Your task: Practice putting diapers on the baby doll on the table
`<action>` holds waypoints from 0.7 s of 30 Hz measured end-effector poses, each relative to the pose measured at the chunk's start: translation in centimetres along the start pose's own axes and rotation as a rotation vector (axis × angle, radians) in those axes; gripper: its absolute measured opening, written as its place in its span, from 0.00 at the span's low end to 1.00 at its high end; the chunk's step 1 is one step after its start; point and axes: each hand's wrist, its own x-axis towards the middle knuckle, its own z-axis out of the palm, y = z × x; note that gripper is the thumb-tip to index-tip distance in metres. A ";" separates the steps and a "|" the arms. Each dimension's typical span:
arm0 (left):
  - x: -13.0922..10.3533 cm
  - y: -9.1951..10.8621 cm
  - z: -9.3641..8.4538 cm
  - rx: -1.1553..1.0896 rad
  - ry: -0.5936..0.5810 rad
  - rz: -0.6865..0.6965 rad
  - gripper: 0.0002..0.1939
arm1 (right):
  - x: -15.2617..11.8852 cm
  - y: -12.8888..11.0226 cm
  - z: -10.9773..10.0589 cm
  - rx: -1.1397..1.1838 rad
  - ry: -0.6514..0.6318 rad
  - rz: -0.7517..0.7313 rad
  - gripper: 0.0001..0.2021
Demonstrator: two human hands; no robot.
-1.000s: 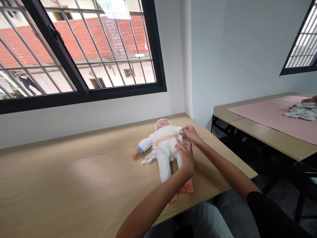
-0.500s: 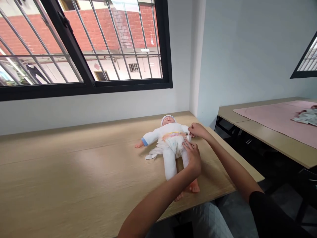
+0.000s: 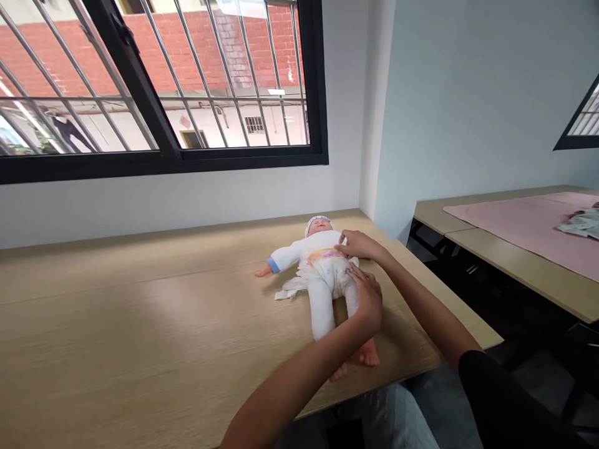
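Note:
A baby doll (image 3: 322, 315) in white clothing and a patterned cap lies on its back on the wooden table (image 3: 154, 337). Around its hips is a white diaper (image 3: 327, 275) with an orange and yellow waistband, and a pale strip of it spreads onto the table at the left. My right hand (image 3: 359, 245) is closed in a pinch at the waistband's right end, hiding the doll's arm there. Lower down, my left hand (image 3: 367, 294) rests with fingers stretched along the diaper's right edge and upper thigh.
A barred window (image 3: 243, 75) is in the wall behind the table. At right, a second table (image 3: 524, 260) bears a pink cloth (image 3: 519, 215) and a pale patterned item (image 3: 580, 223). The near table's edge runs just before my legs.
My right hand has moved left, from beside the doll's arm onto the end of the diaper's waistband. The left hand stays at nearly the same spot on the diaper's edge.

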 end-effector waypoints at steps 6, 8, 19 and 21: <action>-0.4 -0.4 -1.2 0.141 -0.072 0.082 0.23 | -0.9 -3.2 -3.2 0.574 -0.166 -0.205 0.18; -0.3 -1.2 -2.3 0.083 -0.085 0.118 0.23 | -2.0 -4.0 -4.8 0.653 -0.046 -0.317 0.19; 2.3 -7.8 -3.9 -0.064 -0.035 0.031 0.32 | -6.9 -3.4 -10.6 0.700 0.445 -0.519 0.15; 2.4 -8.2 -4.1 -0.082 -0.039 0.031 0.29 | -7.8 -3.4 -11.3 0.677 0.483 -0.531 0.14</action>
